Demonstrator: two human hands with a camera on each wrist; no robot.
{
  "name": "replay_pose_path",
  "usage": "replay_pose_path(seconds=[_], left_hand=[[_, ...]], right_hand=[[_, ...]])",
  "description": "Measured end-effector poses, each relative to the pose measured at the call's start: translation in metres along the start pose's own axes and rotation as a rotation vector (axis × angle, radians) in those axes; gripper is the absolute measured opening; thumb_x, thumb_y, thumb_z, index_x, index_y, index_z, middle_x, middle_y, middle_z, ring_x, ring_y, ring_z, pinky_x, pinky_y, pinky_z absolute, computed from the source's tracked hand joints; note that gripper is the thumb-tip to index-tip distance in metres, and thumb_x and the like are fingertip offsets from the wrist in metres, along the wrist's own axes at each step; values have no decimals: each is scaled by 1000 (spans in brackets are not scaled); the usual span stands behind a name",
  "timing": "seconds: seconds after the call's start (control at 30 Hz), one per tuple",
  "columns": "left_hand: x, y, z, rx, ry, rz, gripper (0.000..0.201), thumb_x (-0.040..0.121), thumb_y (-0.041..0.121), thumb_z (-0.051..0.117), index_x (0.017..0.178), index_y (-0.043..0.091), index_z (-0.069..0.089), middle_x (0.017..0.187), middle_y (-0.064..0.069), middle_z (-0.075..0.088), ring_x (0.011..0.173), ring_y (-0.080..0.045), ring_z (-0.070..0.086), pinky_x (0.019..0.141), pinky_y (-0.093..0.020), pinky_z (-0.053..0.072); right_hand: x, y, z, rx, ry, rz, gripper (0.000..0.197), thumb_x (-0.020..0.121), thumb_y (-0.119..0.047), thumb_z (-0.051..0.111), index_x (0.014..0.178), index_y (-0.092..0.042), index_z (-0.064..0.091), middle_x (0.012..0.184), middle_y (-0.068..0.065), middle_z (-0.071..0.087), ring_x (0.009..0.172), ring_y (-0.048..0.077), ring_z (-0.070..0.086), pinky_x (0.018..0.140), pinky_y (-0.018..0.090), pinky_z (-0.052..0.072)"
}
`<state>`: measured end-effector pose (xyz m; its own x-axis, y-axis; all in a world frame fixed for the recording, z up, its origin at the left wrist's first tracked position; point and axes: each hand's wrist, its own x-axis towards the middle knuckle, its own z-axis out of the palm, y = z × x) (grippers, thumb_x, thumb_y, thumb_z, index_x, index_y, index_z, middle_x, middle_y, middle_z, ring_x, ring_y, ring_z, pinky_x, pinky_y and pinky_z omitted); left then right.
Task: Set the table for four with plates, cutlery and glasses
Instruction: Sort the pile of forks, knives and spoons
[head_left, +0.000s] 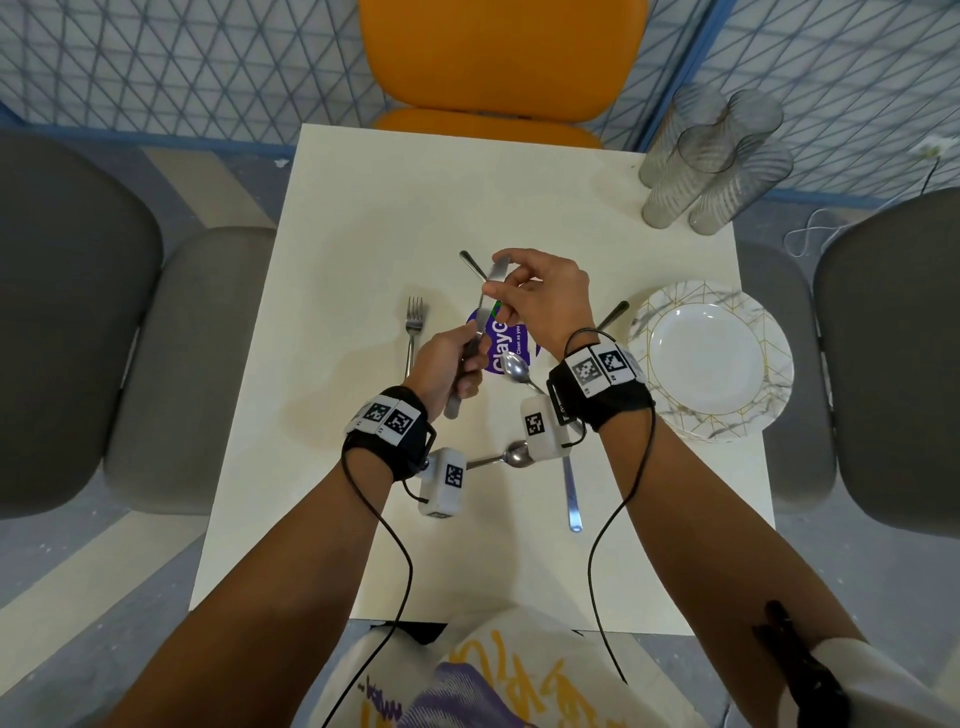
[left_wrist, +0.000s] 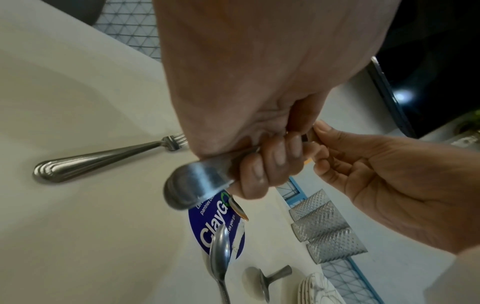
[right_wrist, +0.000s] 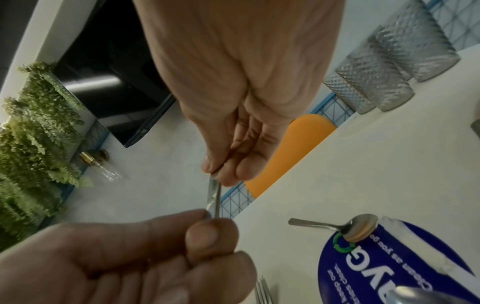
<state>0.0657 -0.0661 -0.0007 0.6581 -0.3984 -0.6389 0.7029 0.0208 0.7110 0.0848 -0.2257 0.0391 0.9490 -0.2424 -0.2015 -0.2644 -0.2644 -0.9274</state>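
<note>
Both hands hold one steel table knife (head_left: 484, 309) above the middle of the white table (head_left: 363, 218). My left hand (head_left: 466, 359) grips its handle (left_wrist: 192, 185) in a fist. My right hand (head_left: 500, 280) pinches the blade (right_wrist: 214, 197) near the tip. A fork (head_left: 414, 323) lies on the table left of the hands. Two spoons (head_left: 515, 367) (head_left: 514, 455) and another knife (head_left: 571, 493) lie under and near my wrists. A third spoon (right_wrist: 361, 226) lies behind my right hand. A stack of marbled plates (head_left: 711, 364) sits at the right edge. Several ribbed glasses (head_left: 711, 161) stand at the far right corner.
A blue round ClayGo sticker (head_left: 503, 332) marks the table's centre. An orange chair (head_left: 498, 57) stands at the far side, with grey chairs on the left (head_left: 78, 322) and right (head_left: 893, 353). A dark cutlery handle (head_left: 614, 314) pokes out beside the plates.
</note>
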Motion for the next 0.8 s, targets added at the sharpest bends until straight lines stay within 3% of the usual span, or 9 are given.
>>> replay_pose_path(seconds=[0.1, 0.23, 0.37, 0.53, 0.7, 0.77, 0.8], left_hand=[[2, 0, 0, 25, 5, -2, 42, 109, 38, 37, 73, 20, 48, 62, 5, 31, 49, -11, 22, 45, -23, 19], [2, -1, -1, 3, 34, 1, 43, 110, 36, 36, 71, 21, 44, 58, 8, 31, 44, -8, 21, 43, -21, 17], [6, -4, -5, -64, 109, 7, 44, 109, 38, 37, 68, 21, 42, 59, 6, 30, 46, -9, 20, 47, -24, 15], [14, -13, -9, -120, 156, -36, 46, 108, 43, 37, 67, 21, 42, 57, 5, 32, 46, -12, 23, 49, -27, 17], [20, -23, -5, -115, 175, -58, 46, 107, 46, 39, 70, 20, 48, 59, 4, 33, 45, -12, 23, 49, -27, 17], [22, -26, -1, -109, 175, -65, 47, 106, 50, 42, 71, 20, 49, 59, 4, 34, 45, -12, 25, 50, -27, 18], [22, -28, 1, -105, 179, -66, 47, 104, 53, 45, 70, 20, 49, 59, 5, 35, 45, -12, 25, 49, -27, 19]], right_hand=[[2, -4, -8, -24, -66, -18, 30, 78, -18, 86, 106, -15, 73, 68, -1, 70, 57, 26, 71, 66, 39, 64], [7, -1, -25, -54, -101, -9, 21, 88, -23, 77, 106, -14, 71, 76, 10, 74, 58, 25, 69, 57, 29, 58], [9, 27, -50, -76, -18, 38, 13, 95, -16, 65, 106, -15, 71, 78, 7, 74, 58, 18, 68, 55, 28, 53], [-3, 66, -74, -162, -3, 156, 21, 93, -3, 55, 103, -12, 70, 84, 11, 74, 62, 19, 67, 52, 27, 52], [-25, 98, -79, -335, -41, 245, 12, 92, -10, 62, 99, -10, 72, 86, 9, 75, 61, 19, 68, 45, 15, 47], [-33, 111, -75, -416, -79, 269, 12, 92, -10, 63, 97, -9, 74, 87, 10, 75, 62, 16, 67, 51, 16, 52], [-35, 119, -72, -486, -101, 270, 10, 90, -12, 65, 95, -12, 74, 90, 9, 74, 68, 16, 69, 62, 22, 58]])
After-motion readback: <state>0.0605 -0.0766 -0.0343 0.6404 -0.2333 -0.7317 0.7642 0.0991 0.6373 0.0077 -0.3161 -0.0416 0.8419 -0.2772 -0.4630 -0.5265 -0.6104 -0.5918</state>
